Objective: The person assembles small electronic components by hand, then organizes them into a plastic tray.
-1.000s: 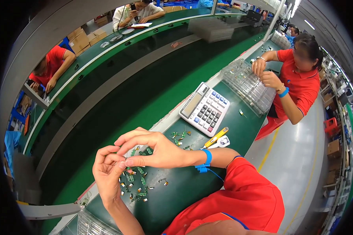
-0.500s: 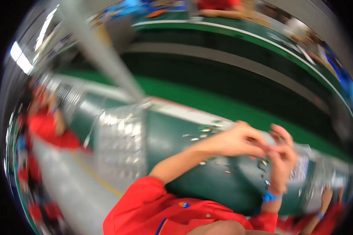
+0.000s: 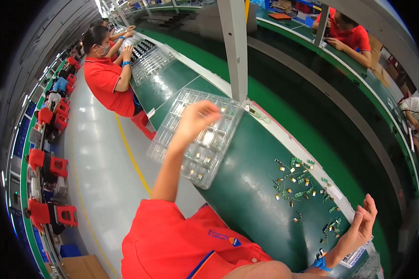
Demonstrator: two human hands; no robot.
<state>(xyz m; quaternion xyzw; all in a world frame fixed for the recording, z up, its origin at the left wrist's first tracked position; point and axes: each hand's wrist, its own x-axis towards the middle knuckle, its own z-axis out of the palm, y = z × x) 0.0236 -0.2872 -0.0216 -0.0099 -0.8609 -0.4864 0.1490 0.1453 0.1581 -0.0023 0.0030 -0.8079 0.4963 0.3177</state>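
My left hand [image 3: 198, 122] is over a clear plastic compartment tray [image 3: 219, 158] lying on the green bench [image 3: 251, 195]. Motion smears its fingers, so I cannot make out whether they hold anything. Small electronic pieces sit in several of the tray's pockets. On the right, my right hand [image 3: 362, 225], with a blue band at its wrist, is raised near the bench's far edge, fingers stretched upward and thumb apart. To its left lie loose small green circuit boards [image 3: 302, 179] with wires and silvery-yellow parts. A smaller cluster of boards [image 3: 331, 230] lies closer to it.
A grey post [image 3: 233, 51] rises just beyond the tray. A white-and-blue tray [image 3: 354, 256] lies beside my right wrist. Farther left, a co-worker in red [image 3: 109, 79] handles pieces by another clear tray [image 3: 156, 65]. A red stool [image 3: 143, 124] stands by the bench.
My hands were close together over the boards. They have parted: the left has moved left over the clear tray, the right stays at the right with fingers extended. The view has turned left.
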